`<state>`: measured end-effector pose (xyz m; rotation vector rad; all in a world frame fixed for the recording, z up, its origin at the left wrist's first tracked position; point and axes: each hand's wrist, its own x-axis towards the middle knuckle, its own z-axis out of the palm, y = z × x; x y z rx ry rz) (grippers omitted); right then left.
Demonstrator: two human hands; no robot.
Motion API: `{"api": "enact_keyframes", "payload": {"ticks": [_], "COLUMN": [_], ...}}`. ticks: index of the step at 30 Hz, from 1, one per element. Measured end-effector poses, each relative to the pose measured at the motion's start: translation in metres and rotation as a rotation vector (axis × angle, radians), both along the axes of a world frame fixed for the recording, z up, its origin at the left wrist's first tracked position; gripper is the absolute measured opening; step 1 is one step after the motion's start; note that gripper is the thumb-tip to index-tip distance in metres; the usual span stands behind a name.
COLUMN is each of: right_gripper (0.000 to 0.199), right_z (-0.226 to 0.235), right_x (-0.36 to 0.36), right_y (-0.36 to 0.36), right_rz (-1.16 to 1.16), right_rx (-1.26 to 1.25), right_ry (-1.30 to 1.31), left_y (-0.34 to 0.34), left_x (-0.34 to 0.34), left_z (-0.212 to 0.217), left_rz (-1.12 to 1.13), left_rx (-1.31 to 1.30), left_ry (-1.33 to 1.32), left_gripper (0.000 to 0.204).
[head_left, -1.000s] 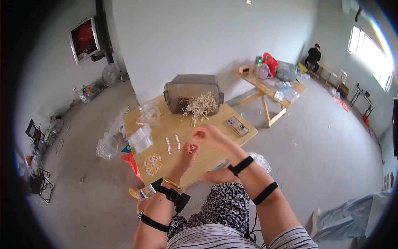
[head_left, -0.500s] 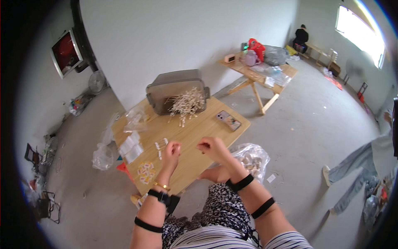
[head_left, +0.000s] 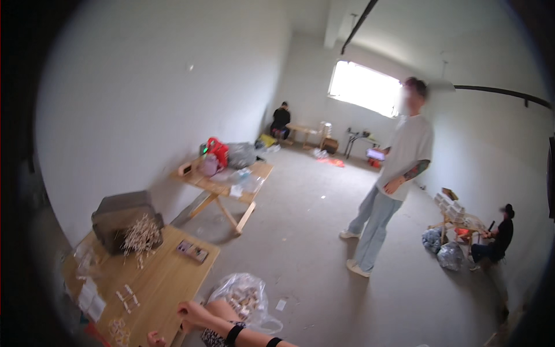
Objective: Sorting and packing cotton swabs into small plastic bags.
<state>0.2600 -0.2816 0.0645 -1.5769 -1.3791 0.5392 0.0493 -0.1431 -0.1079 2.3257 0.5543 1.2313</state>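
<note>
At the lower left edge of the head view, the person's right hand [head_left: 188, 314] lies curled at the near rim of the wooden counter [head_left: 167, 277], the wrist behind it wearing a black band [head_left: 233, 334]. Its fingers are bent inward, but the hand is too small and too close to the frame edge to tell whether they grip anything. The left hand [head_left: 154, 339] shows only as a sliver at the bottom border, just over the counter's near corner; the state of its fingers cannot be told.

Near the hands, a few small pale wooden pieces [head_left: 128, 297] lie in a short row on the counter, and another cluster of them [head_left: 118, 331] sits toward the near left corner, close to the left hand. Further back a loose heap of light sticks [head_left: 140, 236] spills out of a grey bin [head_left: 121, 217] standing at the counter's far end. A flat dark device [head_left: 192, 251] lies at the right edge of the counter, and clear plastic bags [head_left: 87, 272] crowd its left side.

On the floor just right of the counter, beside the person's knee, sits a clear bag of pale pieces [head_left: 243, 295]. Well apart, a second wooden table [head_left: 228, 185] carries a red item and bags. A standing person in a white shirt [head_left: 393, 179] is out on the floor, and another sits low at the right wall [head_left: 494, 240]
</note>
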Motion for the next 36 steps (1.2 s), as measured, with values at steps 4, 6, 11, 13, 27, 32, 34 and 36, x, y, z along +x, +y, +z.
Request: {"api": "enact_keyframes", "payload": {"ticks": [4,6,11,13,27,32,34,36], "right_gripper": [0.024,0.025,0.032,0.032,0.045,0.036,0.035,0.035], "right_z": [0.028,0.079,0.13,0.11,0.047,0.034,0.018,0.007], "right_x": [0.003,-0.046,-0.035,-0.026,-0.01,-0.004,0.004,0.008], "right_y": [-0.026,-0.062,-0.087,-0.08,-0.061,-0.056,-0.052,-0.048], "right_rz": [0.029,0.045,0.029,0.0,-0.014,0.012,-0.003,-0.008], "right_rx": [-0.037,-0.157,-0.423,-0.4,-0.412,-0.326,-0.287,-0.251], "right_ry": [0.01,-0.004,-0.093,-0.108,-0.193,-0.192,-0.174,-0.155], "left_y": [0.003,0.008,0.003,0.0,-0.015,-0.02,-0.023,-0.026], "left_x": [0.06,0.01,0.059,0.071,0.08,0.087,0.093,0.094], "left_z": [0.039,0.037,0.071,0.077,0.077,0.079,0.083,0.084], "left_rz": [-0.072,0.02,-0.062,-0.086,-0.139,-0.163,-0.179,-0.187], "left_rx": [0.021,0.002,-0.006,-0.015,-0.135,-0.176,-0.19,-0.207], "left_ry": [-0.076,-0.067,-0.116,-0.122,-0.105,-0.088,-0.081,-0.073], "left_gripper": [0.022,0.022,0.022,0.022,0.022,0.022,0.022,0.022]}}
